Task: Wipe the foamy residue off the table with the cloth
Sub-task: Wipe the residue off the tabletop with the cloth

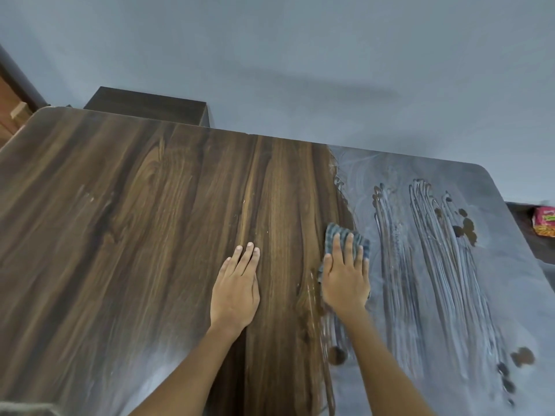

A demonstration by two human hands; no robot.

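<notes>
Dark wood-grain table point(150, 220) carries grey foamy residue point(435, 265) rightward; right hand point(345, 277), fingers straight, presses blue checked cloth point(333, 235); left hand point(235, 289) rests flat. Overlapping strokes would clear it best.

Past the table's far edge, near its left corner, you see a dark wooden cabinet point(147, 105) against the grey-blue wall point(300, 55). Off the right edge sits a red and yellow snack packet point(544, 221) on a dark surface.

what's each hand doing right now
Left hand: open, flat on the table, holding nothing.
Right hand: open, pressing the cloth.
</notes>
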